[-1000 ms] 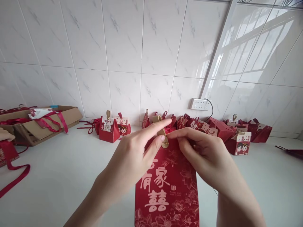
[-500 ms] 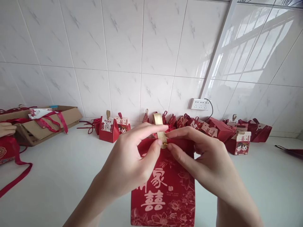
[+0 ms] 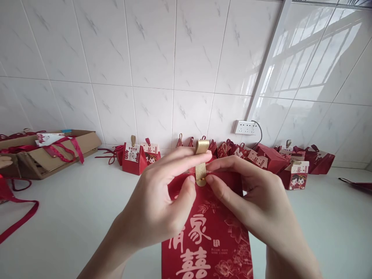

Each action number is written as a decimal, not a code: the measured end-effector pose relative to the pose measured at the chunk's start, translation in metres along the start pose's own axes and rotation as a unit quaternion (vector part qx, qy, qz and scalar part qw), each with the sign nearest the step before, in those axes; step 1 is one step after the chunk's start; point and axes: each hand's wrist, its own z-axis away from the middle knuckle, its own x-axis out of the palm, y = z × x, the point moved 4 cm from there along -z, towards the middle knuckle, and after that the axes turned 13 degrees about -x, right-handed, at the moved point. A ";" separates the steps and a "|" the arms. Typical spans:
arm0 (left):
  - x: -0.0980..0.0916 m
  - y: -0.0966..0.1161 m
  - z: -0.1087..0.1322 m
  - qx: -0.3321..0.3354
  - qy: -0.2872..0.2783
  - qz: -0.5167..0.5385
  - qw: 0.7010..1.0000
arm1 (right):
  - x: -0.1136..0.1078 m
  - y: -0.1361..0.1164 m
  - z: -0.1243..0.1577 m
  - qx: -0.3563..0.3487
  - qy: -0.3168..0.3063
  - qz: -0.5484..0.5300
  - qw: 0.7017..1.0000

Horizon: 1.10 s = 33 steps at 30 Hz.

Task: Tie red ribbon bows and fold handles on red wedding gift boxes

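A red candy box [image 3: 188,228] with pale lettering and flower prints stands upright before me, its lower end out of view. A gold ribbon loop [image 3: 200,166] rises from its top edge, with a small gold fastener at the ribbon's lower end. On the left side of the ribbon, my left hand [image 3: 162,193] pinches the box top between thumb and fingers. My right hand [image 3: 252,193] grips the same edge from the right, thumb in front by the fastener and index finger behind. Part of the box's upper left is behind my left hand.
An open cardboard box [image 3: 55,159] with red ribbons lies at the left. Small red boxes [image 3: 133,159] and more red boxes [image 3: 273,159] line the tiled wall. Another person's hand [image 3: 5,162] shows at the left edge. A power strip [image 3: 247,127] is on the wall.
The candy box has tilted toward me and its printed front shows lower and larger. The ribbon loop has leaned right. At the left, the other person's hand and red bag have moved outward.
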 end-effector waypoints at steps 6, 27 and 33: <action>0.002 0.002 0.001 -0.006 -0.025 0.000 1.000 | 0.000 0.001 0.001 0.013 -0.014 -0.014 1.000; 0.002 0.000 0.001 -0.025 0.000 0.013 1.000 | 0.002 0.003 0.002 0.050 -0.026 -0.086 0.995; 0.002 0.000 0.002 -0.025 -0.004 0.011 1.000 | 0.002 -0.001 0.001 0.050 -0.044 -0.062 0.996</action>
